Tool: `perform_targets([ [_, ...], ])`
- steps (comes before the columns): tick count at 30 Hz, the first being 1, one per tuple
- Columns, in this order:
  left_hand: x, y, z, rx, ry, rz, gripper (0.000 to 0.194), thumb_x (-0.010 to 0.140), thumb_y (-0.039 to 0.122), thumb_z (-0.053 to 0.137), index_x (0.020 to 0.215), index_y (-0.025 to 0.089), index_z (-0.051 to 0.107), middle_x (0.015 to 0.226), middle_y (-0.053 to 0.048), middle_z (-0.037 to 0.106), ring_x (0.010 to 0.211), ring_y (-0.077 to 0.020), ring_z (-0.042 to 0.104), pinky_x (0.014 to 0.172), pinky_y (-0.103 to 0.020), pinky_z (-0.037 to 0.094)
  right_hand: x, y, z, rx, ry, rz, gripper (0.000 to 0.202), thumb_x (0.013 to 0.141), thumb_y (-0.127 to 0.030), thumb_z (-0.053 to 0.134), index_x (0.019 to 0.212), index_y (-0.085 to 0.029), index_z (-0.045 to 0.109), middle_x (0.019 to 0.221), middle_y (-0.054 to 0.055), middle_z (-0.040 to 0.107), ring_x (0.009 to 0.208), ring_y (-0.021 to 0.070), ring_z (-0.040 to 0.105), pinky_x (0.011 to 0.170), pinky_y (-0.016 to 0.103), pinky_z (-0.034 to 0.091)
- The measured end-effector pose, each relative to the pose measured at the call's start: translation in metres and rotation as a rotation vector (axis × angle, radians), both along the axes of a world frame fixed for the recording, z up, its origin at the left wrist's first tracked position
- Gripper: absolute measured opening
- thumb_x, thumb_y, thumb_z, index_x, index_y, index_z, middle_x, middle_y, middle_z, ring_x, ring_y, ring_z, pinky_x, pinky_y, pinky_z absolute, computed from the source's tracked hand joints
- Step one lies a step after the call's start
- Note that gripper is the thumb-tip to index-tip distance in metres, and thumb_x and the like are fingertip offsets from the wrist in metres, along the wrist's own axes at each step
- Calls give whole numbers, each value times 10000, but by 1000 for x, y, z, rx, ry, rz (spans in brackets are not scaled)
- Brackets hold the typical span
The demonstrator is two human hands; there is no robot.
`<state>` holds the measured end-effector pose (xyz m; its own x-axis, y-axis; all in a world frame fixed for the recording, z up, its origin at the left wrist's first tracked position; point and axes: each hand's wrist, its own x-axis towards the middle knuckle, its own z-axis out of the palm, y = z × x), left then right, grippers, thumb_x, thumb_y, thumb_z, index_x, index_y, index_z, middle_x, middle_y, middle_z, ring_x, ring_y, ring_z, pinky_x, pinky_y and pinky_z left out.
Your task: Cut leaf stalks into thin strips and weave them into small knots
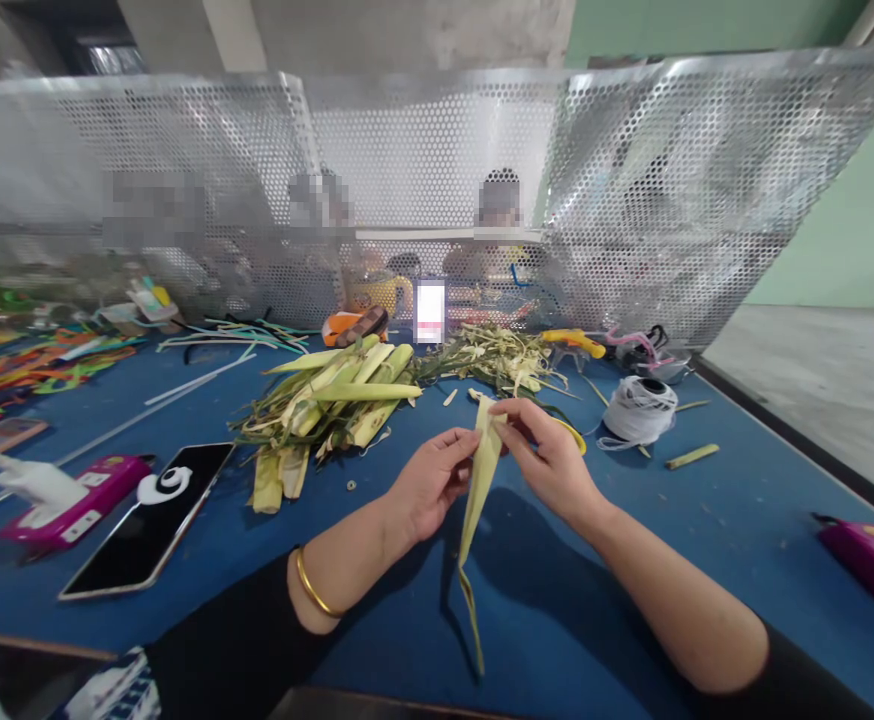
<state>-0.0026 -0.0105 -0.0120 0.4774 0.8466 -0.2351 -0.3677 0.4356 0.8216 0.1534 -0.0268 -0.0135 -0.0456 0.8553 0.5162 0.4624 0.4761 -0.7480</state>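
A pale green corn husk (483,470) hangs between my two hands above the blue table, its narrow twisted tail pointing toward me. My left hand (437,480), with a gold bangle at the wrist, pinches the husk's left edge between thumb and fingers. On the other side, my right hand (546,450) grips the husk near its top edge, fingertips closed on it. Left of my hands lies a heap of corn husks (347,395), some whole and some peeled. Behind my hands spreads a pile of thin husk shreds (493,355).
A spool of white string (639,410) stands right of my hands, near a yellow-handled tool (573,342). On the left lie a black phone (152,525) and a magenta power strip (81,500); another magenta strip (872,565) is at far right. A perforated metal screen (437,140) borders the back.
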Motion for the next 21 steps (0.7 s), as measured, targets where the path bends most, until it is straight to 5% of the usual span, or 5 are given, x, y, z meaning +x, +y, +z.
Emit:
perform_targets([
  [9,3,0,-8,34,44,80,409,526,429,841,686,167,570,495,73,458,412,-36,377,422,-166,284,-4,-3,9,-29,-42,-64,232,769,-293,579,629,-217,411,632,-22,455,596,123,411,556,258,347],
  [17,4,0,-7,236,187,226,342,583,433,784,609,157,584,479,56,477,426,-39,373,417,-183,222,-12,0,-3,-244,236,-49,233,685,-184,500,899,-240,429,692,-48,510,583,124,481,542,248,367],
  [21,4,1,-7,219,209,231,326,587,428,772,618,158,592,456,52,478,413,-45,376,417,-188,227,-10,-2,-1,-186,73,-17,146,729,-194,484,871,-230,483,687,-40,508,582,125,476,565,255,372],
])
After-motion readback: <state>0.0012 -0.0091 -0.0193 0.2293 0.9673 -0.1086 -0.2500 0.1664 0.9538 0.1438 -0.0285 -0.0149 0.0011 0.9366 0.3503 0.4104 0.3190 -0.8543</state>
